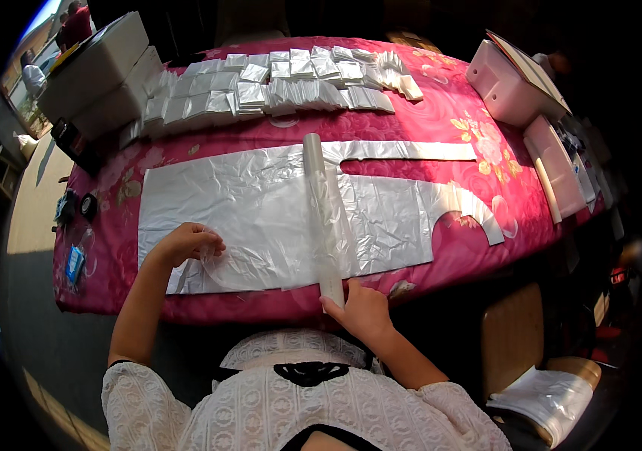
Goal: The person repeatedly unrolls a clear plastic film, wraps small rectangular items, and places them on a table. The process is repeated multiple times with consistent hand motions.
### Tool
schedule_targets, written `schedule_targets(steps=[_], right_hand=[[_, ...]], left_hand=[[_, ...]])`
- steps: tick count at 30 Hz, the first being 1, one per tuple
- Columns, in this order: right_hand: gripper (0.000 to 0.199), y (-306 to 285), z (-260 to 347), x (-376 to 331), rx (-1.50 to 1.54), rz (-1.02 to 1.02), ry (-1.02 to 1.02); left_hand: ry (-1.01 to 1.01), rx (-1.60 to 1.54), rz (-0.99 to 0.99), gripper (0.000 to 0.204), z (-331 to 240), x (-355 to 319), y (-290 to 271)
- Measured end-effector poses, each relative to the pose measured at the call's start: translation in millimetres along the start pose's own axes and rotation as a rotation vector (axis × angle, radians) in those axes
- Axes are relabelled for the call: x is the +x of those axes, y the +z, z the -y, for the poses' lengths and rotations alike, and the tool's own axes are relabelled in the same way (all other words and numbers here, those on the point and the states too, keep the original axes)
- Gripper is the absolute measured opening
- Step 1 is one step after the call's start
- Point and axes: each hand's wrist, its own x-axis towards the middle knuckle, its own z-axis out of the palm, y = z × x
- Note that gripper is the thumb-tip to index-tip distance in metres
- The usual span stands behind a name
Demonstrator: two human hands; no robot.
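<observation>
A wide white plastic sheet, with a long strip and a curved cut-out at its right end, lies spread on the table. Across its middle stands a long roll of clear plastic film, running from far to near. Thin film from the roll covers part of the sheet to the left. My right hand is closed round the roll's near end at the table edge. Over the sheet's left part, my left hand has its fingers pinched together on what looks like the loose edge of the film.
Rows of folded white plastic packets fill the table's far side. White foam boxes stand at the far left and far right. A tape roll and a blue packet lie left. A wooden chair stands at lower right.
</observation>
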Motion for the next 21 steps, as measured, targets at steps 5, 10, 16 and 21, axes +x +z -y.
schedule_targets(steps=[5, 10, 16, 21], right_hand=[[0.044, -8, -16, 1, 0.153, 0.015, 0.039], [0.044, -7, -27, -13, 0.164, 0.064, 0.018], [0.044, -9, -30, -31, 0.239, 0.160, 0.050], [0.043, -9, -30, -32, 0.264, 0.162, 0.064]], left_hand=[[-0.004, -0.059, -0.015, 0.023, 18, 13, -34], [-0.039, 0.230, -0.110, 0.025, 16, 14, -55], [0.184, 0.816, -0.434, 0.040, -1, -16, -69], [0.767, 1.031, -0.778, 0.038, -36, -10, 25]])
